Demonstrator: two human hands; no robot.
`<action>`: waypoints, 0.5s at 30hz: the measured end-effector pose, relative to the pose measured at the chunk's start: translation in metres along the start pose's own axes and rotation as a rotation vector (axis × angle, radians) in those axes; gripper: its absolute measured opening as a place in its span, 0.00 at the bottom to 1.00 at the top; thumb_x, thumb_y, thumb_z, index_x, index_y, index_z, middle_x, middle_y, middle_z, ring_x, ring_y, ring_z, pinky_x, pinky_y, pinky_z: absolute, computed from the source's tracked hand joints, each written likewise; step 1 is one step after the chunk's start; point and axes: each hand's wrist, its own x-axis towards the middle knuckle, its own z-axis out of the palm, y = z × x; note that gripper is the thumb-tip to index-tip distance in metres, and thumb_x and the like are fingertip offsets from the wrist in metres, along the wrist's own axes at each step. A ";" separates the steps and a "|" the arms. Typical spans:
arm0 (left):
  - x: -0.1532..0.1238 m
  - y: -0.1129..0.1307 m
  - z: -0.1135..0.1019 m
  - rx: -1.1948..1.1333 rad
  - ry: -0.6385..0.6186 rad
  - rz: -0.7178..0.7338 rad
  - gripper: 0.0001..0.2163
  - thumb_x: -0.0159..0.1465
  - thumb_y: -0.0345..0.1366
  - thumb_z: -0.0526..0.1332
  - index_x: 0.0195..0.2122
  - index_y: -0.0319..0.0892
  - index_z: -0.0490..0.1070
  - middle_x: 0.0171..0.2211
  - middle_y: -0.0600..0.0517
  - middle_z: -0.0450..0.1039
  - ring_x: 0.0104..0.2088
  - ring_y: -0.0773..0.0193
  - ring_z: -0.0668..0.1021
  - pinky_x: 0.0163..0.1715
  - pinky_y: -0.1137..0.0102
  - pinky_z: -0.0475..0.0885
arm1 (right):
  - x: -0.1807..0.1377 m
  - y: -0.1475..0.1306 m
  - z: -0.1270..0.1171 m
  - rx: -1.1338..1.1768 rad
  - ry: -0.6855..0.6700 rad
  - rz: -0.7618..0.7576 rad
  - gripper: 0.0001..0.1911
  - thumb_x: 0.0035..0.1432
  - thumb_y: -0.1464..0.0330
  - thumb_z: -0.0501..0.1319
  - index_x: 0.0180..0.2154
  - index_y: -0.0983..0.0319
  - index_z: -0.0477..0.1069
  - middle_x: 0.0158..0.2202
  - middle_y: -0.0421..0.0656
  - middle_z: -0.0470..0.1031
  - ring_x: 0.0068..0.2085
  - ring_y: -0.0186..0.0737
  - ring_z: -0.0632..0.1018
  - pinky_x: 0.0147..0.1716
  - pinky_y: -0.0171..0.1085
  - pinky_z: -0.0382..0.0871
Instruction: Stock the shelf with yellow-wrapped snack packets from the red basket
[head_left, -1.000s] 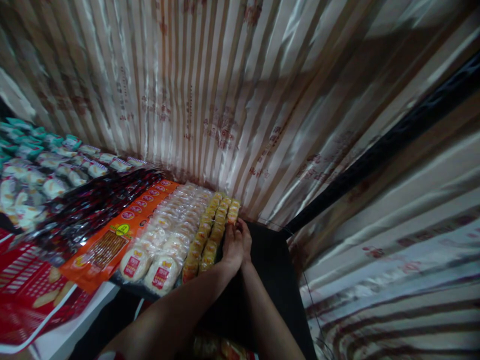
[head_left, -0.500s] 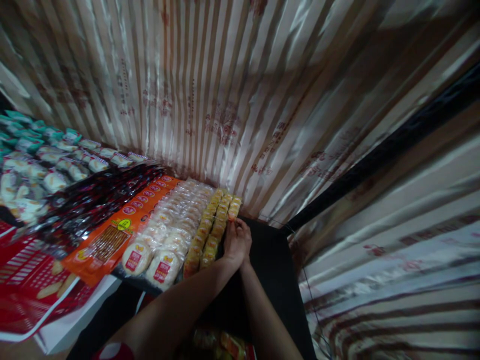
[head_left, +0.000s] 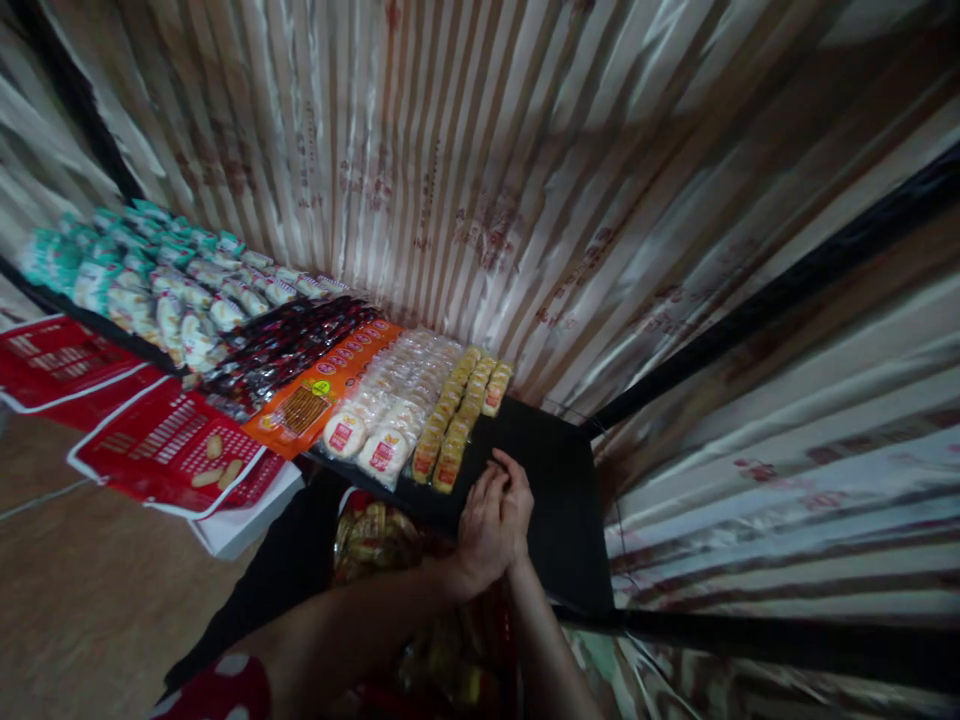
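My left hand and my right hand are pressed together over the front of a black table top, just right of the near end of the rows of small yellow snack packets. Both hands have their fingers curled; whether they hold anything is hidden. Left of the yellow rows lie clear packs of round white cakes with red labels, then orange packets and dark red-black packets.
White and teal snack packs fill the far left of the table. Red and white boxes stand in front of it on a brown floor. A bag of yellow packets sits below the table edge. Striped shiny curtains hang behind and to the right.
Both hands have drawn back from the far end of the yellow rows toward the table's front edge. The view has pulled back and swung left, showing more floor and boxes.
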 end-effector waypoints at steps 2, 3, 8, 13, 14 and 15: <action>-0.031 -0.014 -0.006 -0.015 0.004 -0.005 0.20 0.66 0.33 0.45 0.58 0.36 0.59 0.61 0.43 0.59 0.62 0.59 0.60 0.63 0.62 0.55 | -0.031 -0.009 -0.001 0.069 -0.050 0.041 0.21 0.52 0.69 0.47 0.44 0.63 0.71 0.42 0.48 0.74 0.43 0.40 0.75 0.44 0.39 0.70; -0.047 -0.023 -0.009 -0.020 -0.014 0.040 0.21 0.66 0.35 0.45 0.59 0.34 0.59 0.60 0.42 0.59 0.62 0.59 0.60 0.63 0.61 0.55 | -0.047 -0.013 0.000 0.078 -0.059 0.045 0.20 0.52 0.69 0.48 0.44 0.62 0.71 0.42 0.47 0.74 0.43 0.41 0.75 0.44 0.40 0.70; -0.103 -0.073 -0.034 -0.055 -0.007 0.060 0.19 0.66 0.36 0.42 0.53 0.40 0.64 0.56 0.45 0.65 0.58 0.60 0.65 0.61 0.60 0.59 | -0.111 -0.031 0.019 0.047 -0.200 0.035 0.18 0.52 0.71 0.47 0.37 0.59 0.74 0.38 0.43 0.77 0.41 0.39 0.76 0.45 0.39 0.70; -0.111 -0.111 -0.066 0.117 0.047 -0.143 0.18 0.65 0.34 0.42 0.50 0.41 0.66 0.53 0.45 0.68 0.55 0.61 0.69 0.58 0.62 0.62 | -0.136 -0.040 0.053 -0.062 -0.424 0.006 0.19 0.55 0.72 0.47 0.41 0.57 0.75 0.43 0.45 0.77 0.45 0.40 0.76 0.49 0.40 0.68; -0.108 -0.118 -0.071 0.203 0.042 -0.180 0.18 0.63 0.31 0.44 0.50 0.39 0.67 0.54 0.44 0.67 0.56 0.60 0.68 0.59 0.62 0.61 | -0.138 -0.039 0.061 -0.085 -0.460 0.011 0.20 0.55 0.73 0.47 0.43 0.58 0.74 0.45 0.46 0.76 0.47 0.40 0.75 0.51 0.42 0.67; -0.105 -0.124 -0.074 0.293 0.024 -0.215 0.19 0.62 0.29 0.45 0.51 0.38 0.67 0.55 0.43 0.66 0.57 0.59 0.67 0.59 0.63 0.59 | -0.140 -0.037 0.069 -0.114 -0.490 0.029 0.21 0.55 0.74 0.47 0.44 0.60 0.74 0.47 0.47 0.75 0.49 0.41 0.75 0.52 0.42 0.66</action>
